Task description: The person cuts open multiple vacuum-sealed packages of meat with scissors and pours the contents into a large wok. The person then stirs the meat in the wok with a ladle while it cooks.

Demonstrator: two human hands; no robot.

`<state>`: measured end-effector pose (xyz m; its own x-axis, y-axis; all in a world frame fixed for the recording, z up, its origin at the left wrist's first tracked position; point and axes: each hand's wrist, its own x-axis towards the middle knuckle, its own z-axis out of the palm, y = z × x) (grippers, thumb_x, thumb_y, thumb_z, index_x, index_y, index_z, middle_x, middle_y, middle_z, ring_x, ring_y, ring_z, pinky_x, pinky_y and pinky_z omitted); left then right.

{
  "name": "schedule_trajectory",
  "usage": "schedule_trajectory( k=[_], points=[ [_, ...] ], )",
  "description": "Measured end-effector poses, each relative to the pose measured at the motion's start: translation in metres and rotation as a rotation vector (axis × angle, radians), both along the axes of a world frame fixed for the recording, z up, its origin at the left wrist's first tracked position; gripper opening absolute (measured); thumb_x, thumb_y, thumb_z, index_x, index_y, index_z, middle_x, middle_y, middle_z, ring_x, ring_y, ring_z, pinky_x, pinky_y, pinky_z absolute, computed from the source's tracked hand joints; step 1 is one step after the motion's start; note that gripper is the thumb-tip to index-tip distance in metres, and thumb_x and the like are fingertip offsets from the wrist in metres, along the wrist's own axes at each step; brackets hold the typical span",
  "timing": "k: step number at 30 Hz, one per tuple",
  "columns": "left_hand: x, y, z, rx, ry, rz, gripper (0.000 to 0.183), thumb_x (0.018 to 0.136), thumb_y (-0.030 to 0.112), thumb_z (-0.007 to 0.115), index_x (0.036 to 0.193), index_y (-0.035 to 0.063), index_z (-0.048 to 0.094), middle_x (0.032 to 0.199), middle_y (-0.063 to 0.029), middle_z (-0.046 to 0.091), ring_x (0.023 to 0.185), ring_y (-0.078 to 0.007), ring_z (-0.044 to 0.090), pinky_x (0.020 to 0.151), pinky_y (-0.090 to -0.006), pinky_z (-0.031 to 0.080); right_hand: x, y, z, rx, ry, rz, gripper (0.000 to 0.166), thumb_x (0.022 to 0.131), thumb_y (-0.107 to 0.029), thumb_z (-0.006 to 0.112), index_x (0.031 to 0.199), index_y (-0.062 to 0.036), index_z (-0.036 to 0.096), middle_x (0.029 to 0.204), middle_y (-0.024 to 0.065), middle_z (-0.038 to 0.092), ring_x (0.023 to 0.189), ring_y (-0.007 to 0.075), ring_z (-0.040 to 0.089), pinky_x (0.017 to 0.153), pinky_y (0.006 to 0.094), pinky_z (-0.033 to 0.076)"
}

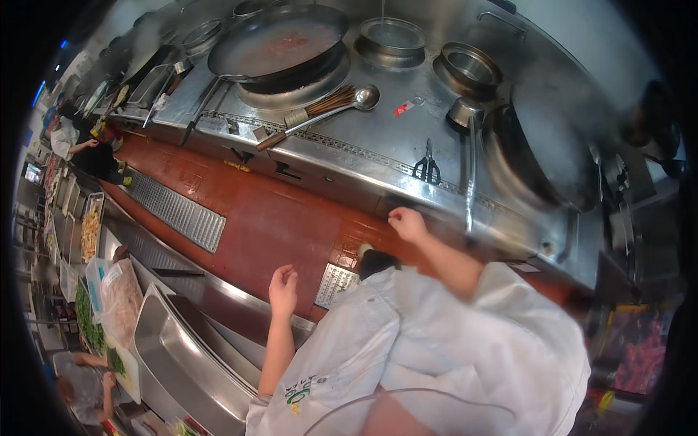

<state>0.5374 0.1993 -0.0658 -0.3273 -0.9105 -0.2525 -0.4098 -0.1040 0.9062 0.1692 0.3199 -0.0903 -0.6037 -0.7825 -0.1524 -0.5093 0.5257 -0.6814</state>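
Observation:
My left hand (283, 286) is raised over the red floor, beside the stainless counter, with nothing in its loosely bent fingers. Empty too, my right hand (408, 223) hovers just off the cooking range's front edge with its fingers curled in. Closest to it on the steel range top (376, 141) lie black-handled scissors (428, 166). A long-handled steel dipper (466, 114) rests to their right, its handle overhanging the edge. Further left, a ladle (366, 97) with a wooden grip lies against a bamboo wok brush (330, 102).
A big wok (308, 66) holds cloudy liquid with reddish pieces. Steam rises from another large wok (553, 147) at right. Behind me stand a deep steel pan (185, 359) and a bag of pinkish food (122, 297). Two co-workers (71, 133) are at left. Perforated metal mats (174, 207) lie on the floor.

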Motion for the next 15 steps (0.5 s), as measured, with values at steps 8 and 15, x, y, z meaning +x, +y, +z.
schedule_trajectory(
  k=[8,15],
  points=[
    [0.043,-0.001,-0.057,0.224,-0.196,0.066,0.029,0.085,0.016,0.063,0.108,-0.0024,0.060,0.098,-0.0130,0.066,0.090,-0.0194,0.062,0.082,-0.0314,0.049,-0.167,-0.151,0.009,0.331,0.344,-0.064,0.031,0.084,-0.032,0.058,0.106,-0.0120,0.067,0.103,0.0152,0.067,0.096,0.0331,0.063,0.086,0.0435,0.050],
    [0.082,0.061,-0.076,0.380,-0.416,0.257,0.028,0.081,0.018,0.064,0.103,-0.0006,0.063,0.091,-0.0141,0.069,0.086,-0.0216,0.066,0.079,-0.0326,0.051,-0.270,-0.260,-0.046,0.539,0.502,-0.123,0.041,0.085,-0.029,0.054,0.122,-0.0093,0.055,0.121,0.0174,0.059,0.110,0.0350,0.058,0.093,0.0434,0.047]
  ],
)
